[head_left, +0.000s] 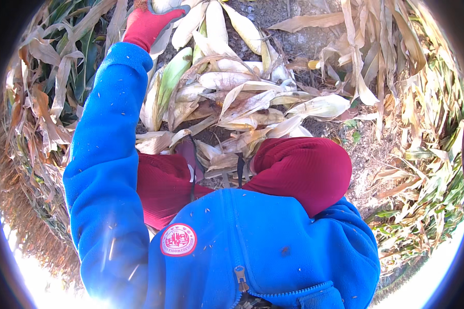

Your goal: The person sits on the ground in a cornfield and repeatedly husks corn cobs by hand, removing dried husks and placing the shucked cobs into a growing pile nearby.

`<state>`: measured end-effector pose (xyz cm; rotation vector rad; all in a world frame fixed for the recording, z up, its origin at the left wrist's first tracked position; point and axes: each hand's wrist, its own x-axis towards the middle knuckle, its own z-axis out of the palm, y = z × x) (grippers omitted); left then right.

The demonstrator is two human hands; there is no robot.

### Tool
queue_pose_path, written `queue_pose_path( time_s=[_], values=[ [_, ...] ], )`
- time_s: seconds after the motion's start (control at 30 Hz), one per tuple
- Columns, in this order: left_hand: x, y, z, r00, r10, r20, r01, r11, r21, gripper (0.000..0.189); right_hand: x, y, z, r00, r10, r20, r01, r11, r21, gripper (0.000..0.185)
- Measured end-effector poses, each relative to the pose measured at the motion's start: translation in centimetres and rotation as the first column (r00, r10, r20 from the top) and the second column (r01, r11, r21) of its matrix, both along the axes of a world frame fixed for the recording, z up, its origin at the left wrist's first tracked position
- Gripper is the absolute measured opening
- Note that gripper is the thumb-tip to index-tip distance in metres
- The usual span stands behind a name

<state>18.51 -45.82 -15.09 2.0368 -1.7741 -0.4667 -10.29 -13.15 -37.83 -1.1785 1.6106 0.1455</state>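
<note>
My left hand point(150, 21), in a red glove with a grey-coated palm, reaches forward to the top edge of the view. Its thumb lies across a pale husked ear of corn point(164, 5) that sits in its grip; the fingertips are cut off by the frame. Just right of the glove, several ears in whitish husks point(215, 23) fan out on the ground. Below it leans an ear with a green husk point(174, 73). A heap of dry-husked ears point(247, 96) lies before my knees. My right hand is out of view; only the blue right sleeve point(348, 228) shows.
Dry corn stalks and leaves point(371, 42) hang at the upper right. Green and brown leaves point(58, 58) crowd the left. My bent knees in dark red trousers point(305, 170) border the heap, with a shoe point(189, 156) between them. Bare soil point(305, 38) shows beyond the ears.
</note>
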Motion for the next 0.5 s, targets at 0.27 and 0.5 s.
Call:
queue_pose_path(
  time_s=[0.27, 0.5],
  values=[
    [4.6, 9.7, 9.5, 0.966, 0.025, -0.257, -0.068, 0.985, -0.156, 0.061, -14.9, 6.5, 6.0, 0.924, -0.348, 0.156, 0.300, 0.916, 0.266, 0.063],
    [8.4, 18.9, 18.6, 0.327, -0.002, -0.945, -0.293, 0.951, -0.103, 0.053, -24.5, -2.9, 22.3, 0.767, -0.521, 0.375, 0.496, 0.852, 0.169, 0.063]
  ],
)
